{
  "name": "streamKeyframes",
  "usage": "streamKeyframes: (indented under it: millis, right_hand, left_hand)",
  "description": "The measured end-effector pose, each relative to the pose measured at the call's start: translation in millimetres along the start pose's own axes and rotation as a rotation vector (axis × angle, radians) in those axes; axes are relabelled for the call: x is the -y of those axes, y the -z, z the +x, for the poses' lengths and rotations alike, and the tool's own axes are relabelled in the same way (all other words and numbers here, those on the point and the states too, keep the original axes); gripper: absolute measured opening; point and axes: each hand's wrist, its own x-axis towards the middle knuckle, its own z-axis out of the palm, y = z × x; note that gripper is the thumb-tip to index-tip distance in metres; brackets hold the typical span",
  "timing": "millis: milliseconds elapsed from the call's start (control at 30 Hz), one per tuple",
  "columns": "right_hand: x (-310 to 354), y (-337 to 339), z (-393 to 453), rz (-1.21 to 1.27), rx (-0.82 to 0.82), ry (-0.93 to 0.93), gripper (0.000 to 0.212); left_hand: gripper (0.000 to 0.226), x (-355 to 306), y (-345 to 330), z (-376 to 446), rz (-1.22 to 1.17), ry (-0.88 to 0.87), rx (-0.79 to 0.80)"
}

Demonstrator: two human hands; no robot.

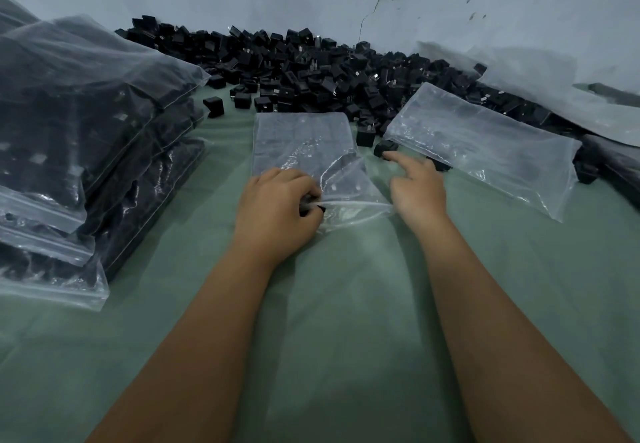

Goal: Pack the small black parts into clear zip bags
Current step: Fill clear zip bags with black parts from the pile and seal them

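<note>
One clear zip bag [304, 144] lies flat on the green cloth [346, 304], its open mouth toward the person. The left hand [277, 210] pinches that mouth edge, fingers curled, with something small and black, probably one part, in the grip. The right hand [417, 188] is spread, forefinger touching one loose black part [385, 148]. The heap of black parts [311, 68], too many to count, lies behind. Filled bags [79, 137], at least four, are stacked left; one empty bag [481, 144] lies right
</note>
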Motion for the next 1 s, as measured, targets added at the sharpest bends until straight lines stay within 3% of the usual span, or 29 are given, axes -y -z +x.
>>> streamKeyframes:
  millis: [233, 400, 567, 733, 900, 1000]
  right_hand:
    - [-1, -4, 44, -0.237, 0.273, 0.005, 0.058]
    - [-5, -12, 44, -0.353, 0.178, 0.075, 0.056]
    - [-4, -10, 45, -0.304, 0.255, 0.013, 0.059]
    - [-6, -12, 39, -0.232, 0.109, 0.082, 0.048]
    - [-7, -6, 24, 0.181, -0.091, 0.098, 0.042]
    - [-9, -4, 14, 0.251, -0.202, 0.059, 0.045]
  left_hand:
    - [0.014, 2, -3, 1, 0.004, -0.013, -0.035]
    - [0.014, 2, -2, 2, 0.000, -0.017, -0.034]
    - [0.013, 2, -2, 2, -0.001, -0.019, -0.025]
    - [0.015, 3, -1, 2, -0.019, -0.007, -0.001]
    - [0.017, 3, 1, 3, -0.021, 0.002, 0.007]
    - [0.016, 3, 2, 2, -0.028, -0.001, 0.005]
